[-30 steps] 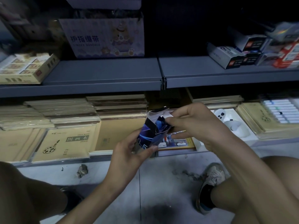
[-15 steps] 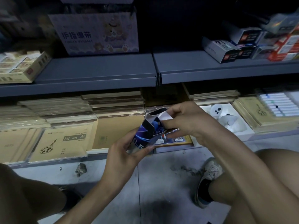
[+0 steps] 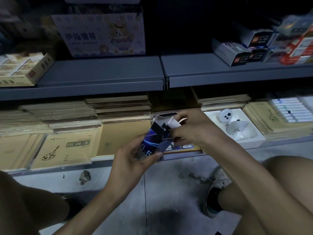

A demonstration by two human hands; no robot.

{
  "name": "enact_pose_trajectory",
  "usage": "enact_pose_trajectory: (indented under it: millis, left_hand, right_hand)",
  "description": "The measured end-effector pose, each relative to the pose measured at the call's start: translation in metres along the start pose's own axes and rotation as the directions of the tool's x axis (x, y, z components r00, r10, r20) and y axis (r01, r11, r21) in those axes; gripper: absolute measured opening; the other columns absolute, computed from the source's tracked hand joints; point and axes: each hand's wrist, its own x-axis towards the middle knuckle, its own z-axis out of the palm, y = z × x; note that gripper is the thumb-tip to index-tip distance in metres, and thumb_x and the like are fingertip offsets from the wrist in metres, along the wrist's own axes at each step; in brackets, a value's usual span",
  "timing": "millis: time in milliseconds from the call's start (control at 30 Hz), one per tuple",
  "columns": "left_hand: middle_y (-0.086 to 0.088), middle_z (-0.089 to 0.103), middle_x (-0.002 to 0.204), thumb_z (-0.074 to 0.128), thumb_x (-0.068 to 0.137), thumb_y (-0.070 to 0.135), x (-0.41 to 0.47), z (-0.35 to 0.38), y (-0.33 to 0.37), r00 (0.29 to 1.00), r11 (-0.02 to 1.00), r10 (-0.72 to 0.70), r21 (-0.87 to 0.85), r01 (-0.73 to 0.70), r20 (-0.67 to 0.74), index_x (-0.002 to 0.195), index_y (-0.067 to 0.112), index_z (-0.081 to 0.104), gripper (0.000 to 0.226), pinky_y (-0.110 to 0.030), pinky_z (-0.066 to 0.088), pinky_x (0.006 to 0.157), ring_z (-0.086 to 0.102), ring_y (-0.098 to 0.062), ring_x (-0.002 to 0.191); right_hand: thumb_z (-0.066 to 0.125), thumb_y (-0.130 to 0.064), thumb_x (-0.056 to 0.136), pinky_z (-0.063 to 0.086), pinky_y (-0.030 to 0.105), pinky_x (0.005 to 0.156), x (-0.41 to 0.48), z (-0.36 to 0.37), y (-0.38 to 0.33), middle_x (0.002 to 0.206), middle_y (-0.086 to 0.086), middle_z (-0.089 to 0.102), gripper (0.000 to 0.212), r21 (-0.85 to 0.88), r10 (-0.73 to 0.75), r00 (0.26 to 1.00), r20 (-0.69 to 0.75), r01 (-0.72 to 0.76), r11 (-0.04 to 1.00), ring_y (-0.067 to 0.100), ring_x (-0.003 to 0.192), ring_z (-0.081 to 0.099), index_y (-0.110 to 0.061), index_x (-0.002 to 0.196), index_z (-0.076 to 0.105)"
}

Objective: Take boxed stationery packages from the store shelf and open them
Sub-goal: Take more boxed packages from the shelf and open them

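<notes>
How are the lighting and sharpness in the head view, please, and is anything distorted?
Head view: dim throughout, with dark corners and a nearly black recess above the upper shelf; the held blue box is lit well enough to show its flaps; the boxes at top right are smeared with blur; the shelf edge slants and bows slightly, as a wide-angle lens would make it.

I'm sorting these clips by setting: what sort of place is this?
Probably a stationery shop: grey metal shelves stocked with stacked drawing books, small product boxes and a finger bandage carton.
</notes>
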Motion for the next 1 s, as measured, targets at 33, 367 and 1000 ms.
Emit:
enact_pose_trajectory:
  millis: [33, 367, 1000]
  left_hand:
    - [0.011, 0.077, 0.114, 0.081, 0.082, 0.023, 0.001, -0.001, 0.0, 1.0, 1.0, 0.0, -0.019, 0.0, -0.006, 0.125, 0.019, 0.07, 0.045, -0.028, 0.058, 0.094, 0.071, -0.008, 0.11]
    - [0.006, 0.076, 0.117, 0.085, 0.081, 0.02, 0.006, -0.001, -0.008, 0.99, 0.999, -0.021, -0.038, 0.016, -0.143, 0.13, 0.02, 0.068, 0.051, -0.049, 0.058, 0.097, 0.071, -0.017, 0.113]
    - [0.023, 0.073, 0.114, 0.083, 0.081, 0.029, 0.001, -0.001, 0.002, 0.971, 0.981, 0.095, 0.185, -0.055, -0.217, 0.134, 0.028, 0.066, 0.056, -0.01, 0.05, 0.089, 0.066, 0.006, 0.109]
  right_hand:
    - [0.086, -0.005, 0.08, 0.064, 0.031, 0.06, -0.005, -0.005, -0.004, 0.08, 0.014, 0.073, 0.023, 0.057, -0.025, 1.0, -0.007, 0.025, 0.998, 0.025, 0.066, 0.075, -0.005, 0.094, 0.069]
    - [0.083, -0.033, 0.083, 0.054, 0.029, 0.057, -0.028, 0.016, -0.004, 0.063, -0.01, 0.065, 0.008, -0.146, -0.425, 0.877, -0.225, 0.401, 0.904, 0.006, 0.058, 0.063, -0.03, 0.081, 0.076]
    - [0.067, -0.012, 0.091, 0.041, 0.015, 0.051, -0.026, 0.018, -0.002, 0.054, -0.023, 0.062, 0.023, -0.176, -0.343, 0.939, -0.039, 0.331, 0.927, -0.003, 0.053, 0.06, -0.029, 0.096, 0.081]
